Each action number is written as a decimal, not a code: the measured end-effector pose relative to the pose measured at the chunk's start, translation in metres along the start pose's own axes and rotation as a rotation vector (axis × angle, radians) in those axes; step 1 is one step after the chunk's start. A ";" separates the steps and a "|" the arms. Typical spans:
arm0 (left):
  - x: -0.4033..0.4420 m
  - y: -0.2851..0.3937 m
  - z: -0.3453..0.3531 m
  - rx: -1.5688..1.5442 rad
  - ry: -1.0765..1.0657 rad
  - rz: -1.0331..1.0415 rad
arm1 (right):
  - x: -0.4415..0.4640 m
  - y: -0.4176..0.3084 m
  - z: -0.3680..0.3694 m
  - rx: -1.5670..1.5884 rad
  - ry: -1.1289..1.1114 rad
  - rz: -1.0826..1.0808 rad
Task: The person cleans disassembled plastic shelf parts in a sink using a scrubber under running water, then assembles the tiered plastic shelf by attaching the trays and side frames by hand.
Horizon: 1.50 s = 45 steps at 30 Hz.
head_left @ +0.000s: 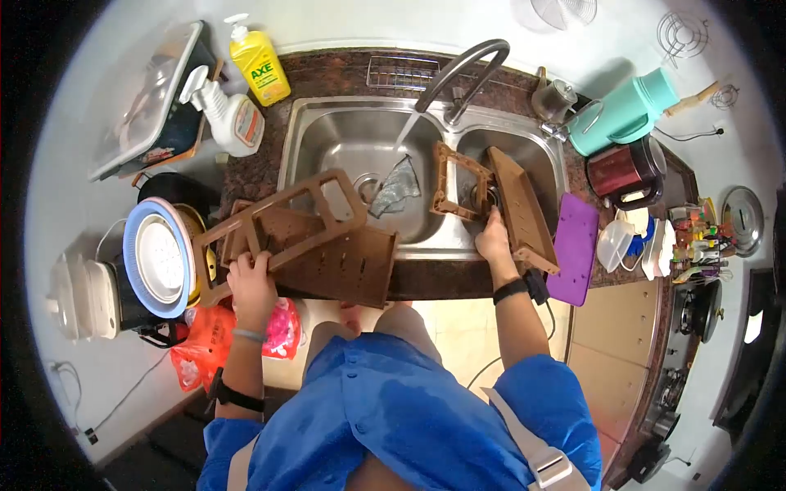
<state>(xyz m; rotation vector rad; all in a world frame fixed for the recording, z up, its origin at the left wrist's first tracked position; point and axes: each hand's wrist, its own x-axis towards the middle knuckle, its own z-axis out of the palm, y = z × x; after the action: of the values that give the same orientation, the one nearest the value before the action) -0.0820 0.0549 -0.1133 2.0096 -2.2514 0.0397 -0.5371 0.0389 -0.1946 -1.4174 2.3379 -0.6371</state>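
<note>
My left hand point(252, 286) is closed on the edge of a long brown plastic frame point(323, 186) with large openings, tilted over the counter's front left. Under it lies a brown slotted plastic panel point(344, 262). At the sink divider my right hand point(493, 239) is closed at a small square brown plastic frame point(440, 178), its fingertips partly hidden. A brown plastic panel point(524, 209) stands tilted against that hand's right side; whether it is gripped too I cannot tell. Water runs from the faucet point(463, 69) into the left basin, where a wet grey cloth point(397, 190) lies by the drain.
The double steel sink point(299, 135) is set in a dark counter. A yellow soap bottle point(260, 69) and a white spray bottle point(233, 123) stand at left, with stacked basins point(135, 254) nearer. At right are a purple board point(573, 250), a mint-green flask point(618, 114) and a red kettle point(626, 172).
</note>
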 end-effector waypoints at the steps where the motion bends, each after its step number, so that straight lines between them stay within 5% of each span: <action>1: 0.000 0.002 0.005 0.020 -0.016 0.013 | 0.008 0.001 0.000 0.035 -0.136 0.139; 2: -0.001 0.002 0.009 0.027 -0.027 0.014 | 0.013 0.005 0.000 0.067 -0.274 0.279; 4: 0.000 0.005 0.004 0.000 -0.116 -0.016 | 0.018 0.023 0.017 0.117 -0.240 0.203; 7: -0.005 -0.008 0.018 0.043 -0.064 0.075 | 0.021 0.008 0.010 -0.016 0.003 -0.459; 13: -0.007 -0.012 0.020 -0.134 -0.165 -0.002 | 0.028 -0.117 -0.007 0.003 -0.146 -0.396; 18: 0.010 0.017 -0.004 0.025 -0.080 -0.025 | 0.037 -0.184 0.000 -0.072 -0.190 -0.374; 20: 0.030 0.025 -0.004 -0.182 0.151 0.065 | 0.038 -0.198 0.002 -0.127 -0.100 -0.288; 22: 0.060 0.057 -0.012 -0.522 0.130 0.014 | 0.038 -0.185 0.006 -0.192 -0.125 -0.263; 24: 0.093 0.091 0.015 -1.279 -0.131 -0.247 | 0.025 -0.168 0.009 -0.231 -0.123 -0.142; 26: 0.128 0.133 0.037 -1.698 -0.335 -0.323 | 0.014 -0.146 0.016 -0.275 -0.103 -0.195; 28: 0.153 0.176 0.063 -2.095 -0.448 -0.778 | 0.002 -0.134 0.017 -0.380 -0.123 -0.163; 32: 0.168 0.217 0.100 -2.099 -0.585 -0.670 | -0.014 -0.120 0.019 -0.403 -0.089 -0.179; 34: 0.167 0.231 0.107 -2.074 -0.431 -0.650 | -0.017 -0.112 0.020 -0.393 -0.083 -0.152; 40: 0.186 0.245 0.108 -2.010 -0.432 -0.771 | -0.020 -0.083 0.030 -0.402 0.031 -0.222; 45: 0.208 0.231 0.121 -2.050 -0.587 -0.749 | -0.027 -0.078 0.030 -0.138 -0.055 -0.230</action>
<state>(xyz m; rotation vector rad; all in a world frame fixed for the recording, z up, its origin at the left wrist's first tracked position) -0.3427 -0.1358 -0.1960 1.1612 -0.3632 -1.9721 -0.4522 0.0253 -0.1770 -1.7602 2.2326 -0.4961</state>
